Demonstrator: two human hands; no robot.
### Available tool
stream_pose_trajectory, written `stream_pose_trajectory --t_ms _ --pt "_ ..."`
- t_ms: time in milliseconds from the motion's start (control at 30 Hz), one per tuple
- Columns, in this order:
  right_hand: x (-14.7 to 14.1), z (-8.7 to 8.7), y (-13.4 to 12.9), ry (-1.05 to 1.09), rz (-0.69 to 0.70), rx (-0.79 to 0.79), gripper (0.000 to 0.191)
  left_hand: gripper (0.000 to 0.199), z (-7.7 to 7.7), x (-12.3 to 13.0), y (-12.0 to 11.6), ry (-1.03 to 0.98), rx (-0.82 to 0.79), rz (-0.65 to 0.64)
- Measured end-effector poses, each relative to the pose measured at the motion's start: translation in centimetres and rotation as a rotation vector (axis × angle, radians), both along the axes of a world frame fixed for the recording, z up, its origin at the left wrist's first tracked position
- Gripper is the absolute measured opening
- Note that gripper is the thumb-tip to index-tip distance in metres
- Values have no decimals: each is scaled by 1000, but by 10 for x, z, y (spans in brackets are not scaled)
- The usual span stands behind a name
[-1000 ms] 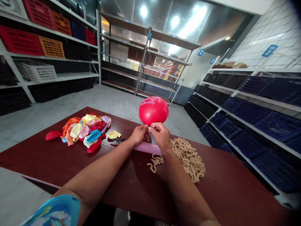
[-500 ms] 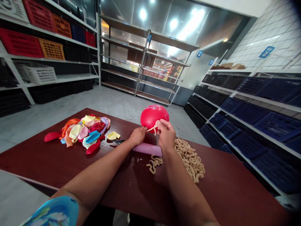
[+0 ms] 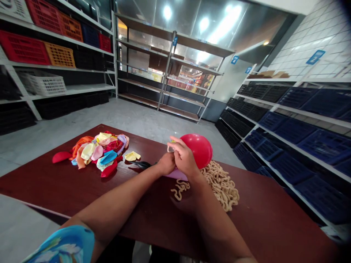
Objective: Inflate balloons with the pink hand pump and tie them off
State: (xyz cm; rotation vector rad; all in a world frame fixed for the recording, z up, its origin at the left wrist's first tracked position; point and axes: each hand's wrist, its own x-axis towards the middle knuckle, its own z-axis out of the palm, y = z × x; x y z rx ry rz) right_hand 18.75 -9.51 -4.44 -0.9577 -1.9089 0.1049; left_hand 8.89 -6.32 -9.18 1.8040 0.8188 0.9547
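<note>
An inflated red balloon [image 3: 202, 150] is just behind and right of my hands, above the table. My left hand [image 3: 166, 164] is closed at the balloon's neck, which is hidden behind the fingers. My right hand [image 3: 185, 157] crosses over the left one, its fingers pinching a short beige cord [image 3: 170, 149] that loops near the fingertips. Beneath both hands lies a purple cylinder [image 3: 175, 174], mostly covered. A few loose beige cords [image 3: 179, 190] rest in front of it, and a large heap of the same cords [image 3: 221, 186] sits to the right.
Deflated balloons [image 3: 101, 148] in many colours are piled on the left of the dark red table [image 3: 131, 208]. A yellow balloon [image 3: 132, 156] and a black-handled tool [image 3: 141, 165] lie between pile and hands. Shelves with crates [image 3: 296, 138] stand around.
My right hand has moved left over my left hand, bringing the cord with it. The balloon has swung right and turned, so its printed lettering no longer shows.
</note>
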Motion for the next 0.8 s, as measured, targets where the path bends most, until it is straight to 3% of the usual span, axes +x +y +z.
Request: stream_pose_trajectory --t_ms 133,233,300,433,500,600,667,800 --pt "1 13 -10 194 -30 169 35 21 5 -2 6 -422 -439 -43" --pt "3 11 -10 307 -62 141 25 17 13 -8 12 -630 -696 -39" --pt "4 0 -3 327 -122 -21 24 16 18 -14 15 -717 -759 -40" --pt "2 -28 17 461 -288 -497 21 21 24 -24 19 -782 -811 -115" --pt "0 -38 25 642 -204 -700 19 22 24 -25 18 -742 -822 -203" --pt "-3 -46 29 898 52 -888 21 21 22 -25 16 -680 -834 -363" --pt "-4 -49 29 979 184 -919 26 21 22 -25 14 -682 -853 -446" --pt "-2 -51 28 1006 323 -810 25 19 23 -28 14 -687 -954 -563"
